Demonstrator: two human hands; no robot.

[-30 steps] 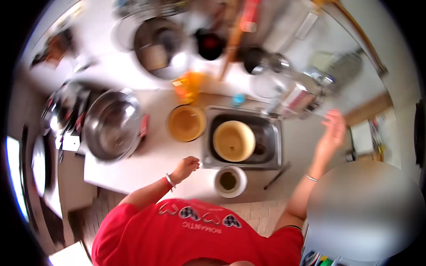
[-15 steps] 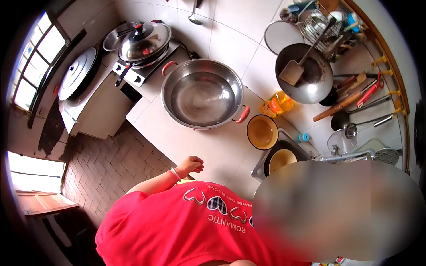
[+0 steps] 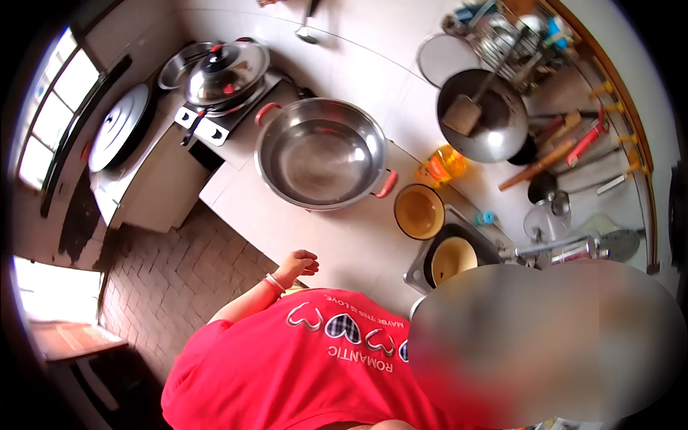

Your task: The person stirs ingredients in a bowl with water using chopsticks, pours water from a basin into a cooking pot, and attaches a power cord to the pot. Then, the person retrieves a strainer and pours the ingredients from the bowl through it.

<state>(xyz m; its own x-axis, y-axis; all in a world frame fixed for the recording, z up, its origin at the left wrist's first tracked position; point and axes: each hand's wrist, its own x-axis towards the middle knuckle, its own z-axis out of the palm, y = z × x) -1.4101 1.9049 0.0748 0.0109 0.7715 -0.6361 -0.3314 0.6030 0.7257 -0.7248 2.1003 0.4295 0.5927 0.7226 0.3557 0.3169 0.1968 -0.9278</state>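
My left hand hovers over the near edge of the counter, with a pale bracelet at its wrist. Its fingers are loosely curled, slightly apart, and hold nothing. Beyond it, a large steel pot with red handles stands on the counter and contains clear liquid. To the pot's right is a yellowish enamel bowl. A second, cream-coloured bowl sits in the sink, under the tap. A blurred patch covers the lower right, and my right hand does not show.
A lidded pan rests on the gas stove at the back left. An orange-yellow bottle stands against the wall. A wok, a spatula and several utensils hang at the right. Brick floor lies left of the counter.
The view has shifted slightly, so the pot, bowls and wall items appear a little further left. My left hand appears slightly further left and higher, still holding nothing.
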